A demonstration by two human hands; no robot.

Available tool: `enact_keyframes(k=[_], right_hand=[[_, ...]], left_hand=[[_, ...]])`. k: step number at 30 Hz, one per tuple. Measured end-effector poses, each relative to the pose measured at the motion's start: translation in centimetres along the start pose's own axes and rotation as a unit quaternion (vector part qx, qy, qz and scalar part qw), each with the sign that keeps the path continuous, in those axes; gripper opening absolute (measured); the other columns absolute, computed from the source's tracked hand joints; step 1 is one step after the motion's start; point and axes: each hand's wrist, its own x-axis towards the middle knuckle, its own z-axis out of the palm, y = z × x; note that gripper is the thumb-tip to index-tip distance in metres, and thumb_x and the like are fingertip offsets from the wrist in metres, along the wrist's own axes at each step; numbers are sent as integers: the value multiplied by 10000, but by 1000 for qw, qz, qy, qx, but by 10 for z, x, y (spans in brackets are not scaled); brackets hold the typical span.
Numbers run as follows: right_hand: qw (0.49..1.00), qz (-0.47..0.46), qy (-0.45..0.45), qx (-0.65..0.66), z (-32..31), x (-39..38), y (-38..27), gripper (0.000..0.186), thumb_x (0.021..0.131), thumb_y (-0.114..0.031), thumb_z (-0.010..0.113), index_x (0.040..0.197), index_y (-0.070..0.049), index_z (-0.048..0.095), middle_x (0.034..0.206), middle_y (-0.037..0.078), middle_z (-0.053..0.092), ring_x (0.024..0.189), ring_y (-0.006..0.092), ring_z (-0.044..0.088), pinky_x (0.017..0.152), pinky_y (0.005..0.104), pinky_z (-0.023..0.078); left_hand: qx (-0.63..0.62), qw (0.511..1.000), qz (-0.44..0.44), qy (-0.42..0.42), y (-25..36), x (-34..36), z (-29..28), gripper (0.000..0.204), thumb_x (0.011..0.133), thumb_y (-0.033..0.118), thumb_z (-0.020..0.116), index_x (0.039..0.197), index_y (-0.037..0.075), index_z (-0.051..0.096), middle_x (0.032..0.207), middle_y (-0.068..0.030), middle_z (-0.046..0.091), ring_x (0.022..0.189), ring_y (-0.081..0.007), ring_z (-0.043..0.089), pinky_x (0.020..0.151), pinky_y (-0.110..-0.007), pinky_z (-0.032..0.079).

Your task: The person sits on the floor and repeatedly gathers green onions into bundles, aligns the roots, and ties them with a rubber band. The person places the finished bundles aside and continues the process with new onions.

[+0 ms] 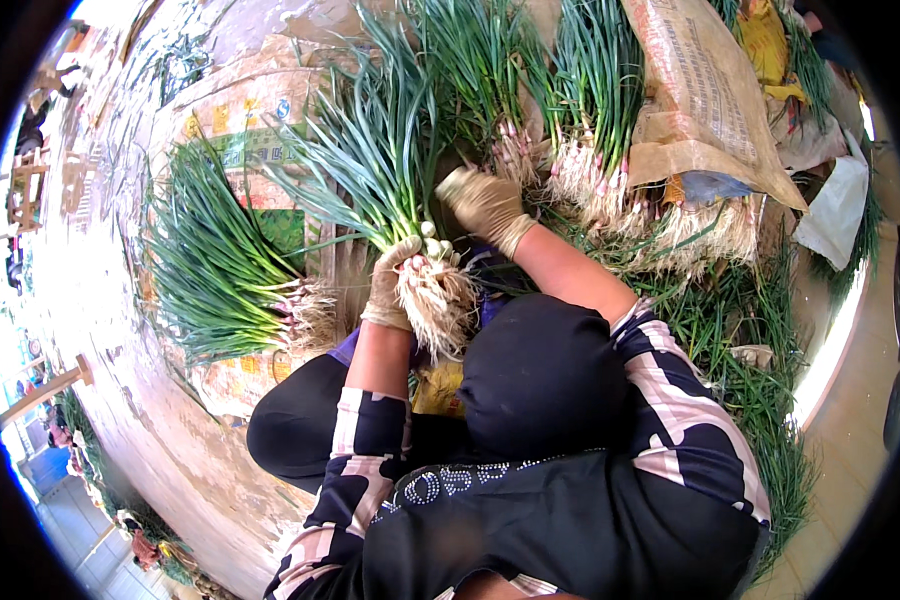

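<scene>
My gloved left hand [388, 280] grips a bunch of green onions [390, 190] at the base, with pale bulbs and a thick tuft of roots [436, 295] below its fingers. Just right of this bunch is my gloved right hand [475, 205], fingers curled together; what they hold, if anything, is hidden. A second bundle [220, 260] lies to the left on printed sacking [245, 110], roots toward the middle. More bundles [590, 110] lie beyond my hands, roots toward me.
A printed tan sack [700, 90] covers onions at upper right, near a white sheet [835, 210] and yellow bag [760, 45]. Loose green leaves [730, 340] are heaped to my right. A weathered pale floor [140, 410] extends leftward; a wooden bar [40, 395] is at the far left.
</scene>
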Motion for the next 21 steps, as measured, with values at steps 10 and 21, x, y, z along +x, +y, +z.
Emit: enact_keyframes(k=[10, 21], right_hand=[[852, 405, -60, 327, -23, 3, 119, 215, 848, -220, 474, 910, -61, 604, 757, 36, 618, 577, 147, 558, 557, 274, 466], [764, 490, 167, 385, -15, 44, 153, 391, 768, -341, 592, 1038, -59, 584, 921, 129, 576, 855, 248, 540, 810, 357, 425]], left_hand=[[11, 988, 93, -122, 46, 4, 0, 292, 802, 113, 532, 1065, -10, 505, 931, -246, 590, 744, -330, 624, 641, -440, 539], [-113, 992, 55, -32, 17, 20, -50, 446, 853, 254, 500, 1248, 61, 428, 1183, -238, 484, 961, -370, 555, 762, -508, 488]])
